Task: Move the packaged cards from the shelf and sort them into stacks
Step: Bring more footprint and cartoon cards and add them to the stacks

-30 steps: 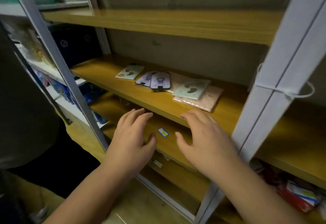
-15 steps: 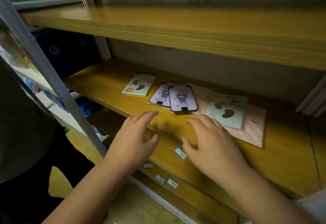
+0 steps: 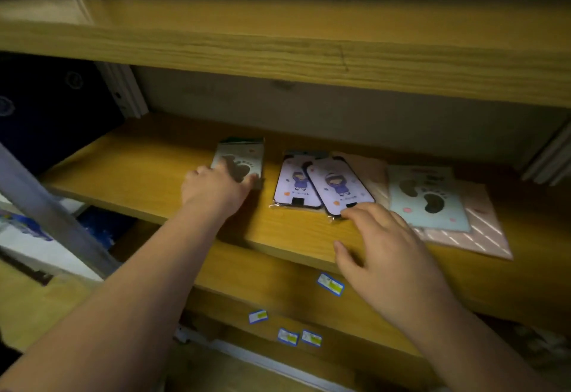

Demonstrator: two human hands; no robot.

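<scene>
Packaged cards lie on the middle wooden shelf (image 3: 129, 172). At the left is a pale green footprint card (image 3: 244, 156); my left hand (image 3: 213, 190) rests on its near end, fingers spread over it and thumb at its right edge. Two purple cartoon-figure cards (image 3: 333, 184) overlap in the middle. My right hand (image 3: 386, 252) is over the shelf's front edge, fingers relaxed, fingertips touching the near corner of the right purple card. Further right a second green footprint card (image 3: 426, 200) lies on pink striped packets (image 3: 482, 231).
Another wooden shelf board (image 3: 278, 48) hangs low overhead. Small blue price stickers (image 3: 330, 284) sit on the front edges of the lower shelves. A grey metal upright (image 3: 52, 215) slants at the left, with dark boxes (image 3: 52, 107) behind it.
Both hands have reached forward from the shelf's front edge onto the shelf. The left hand now covers the left footprint card; the right hand has come up to the purple cards. The view moved closer.
</scene>
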